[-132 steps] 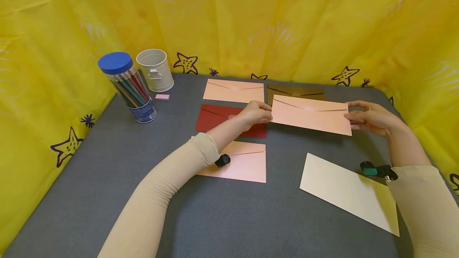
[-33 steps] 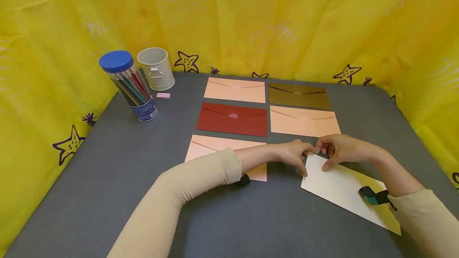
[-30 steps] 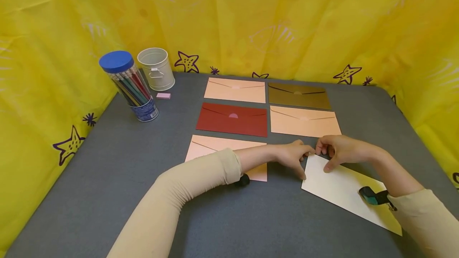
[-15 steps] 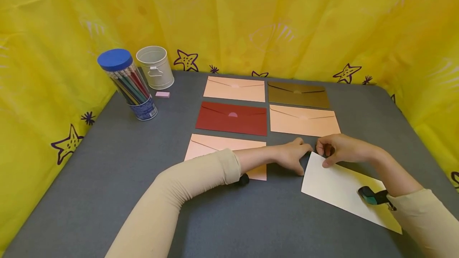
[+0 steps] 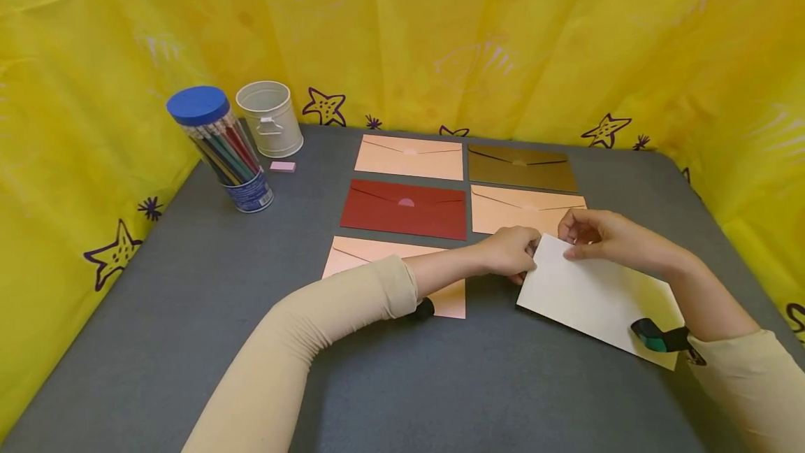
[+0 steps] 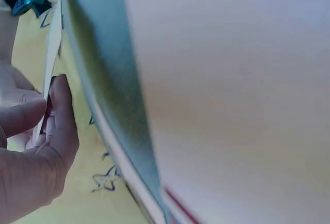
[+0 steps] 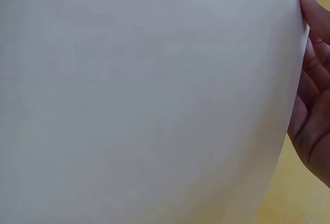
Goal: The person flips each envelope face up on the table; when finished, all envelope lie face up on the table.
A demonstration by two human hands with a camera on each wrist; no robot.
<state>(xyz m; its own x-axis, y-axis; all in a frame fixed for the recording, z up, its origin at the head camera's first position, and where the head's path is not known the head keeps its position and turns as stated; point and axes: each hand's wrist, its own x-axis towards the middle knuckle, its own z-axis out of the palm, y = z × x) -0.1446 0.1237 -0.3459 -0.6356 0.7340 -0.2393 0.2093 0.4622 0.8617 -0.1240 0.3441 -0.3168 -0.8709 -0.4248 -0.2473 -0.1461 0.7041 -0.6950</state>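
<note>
A plain white sheet (image 5: 591, 299), about envelope size, is tilted up off the table, with a dark shadow under its lower edge. My left hand (image 5: 509, 250) pinches its left edge; in the left wrist view the sheet shows nearly edge-on between thumb and fingers (image 6: 64, 116). Near the upper left corner, my right hand (image 5: 610, 236) grips the top edge, thumb in front and fingers curled behind. The sheet's white face fills most of the right wrist view. Just behind the hands lies a peach envelope (image 5: 516, 212), partly covered by the right hand.
A red envelope (image 5: 402, 219), a brown envelope (image 5: 522, 173), another peach one (image 5: 409, 163) and a pink envelope (image 5: 449, 299) under my left forearm lie in rows. At the back left stand a pencil tub (image 5: 223, 152), a white pail (image 5: 270, 124) and a pink eraser (image 5: 283, 167).
Earlier, both hands set a peach envelope down below the brown one. They then moved to the white sheet, took its edges, and have just lifted it away from me off the table.
</note>
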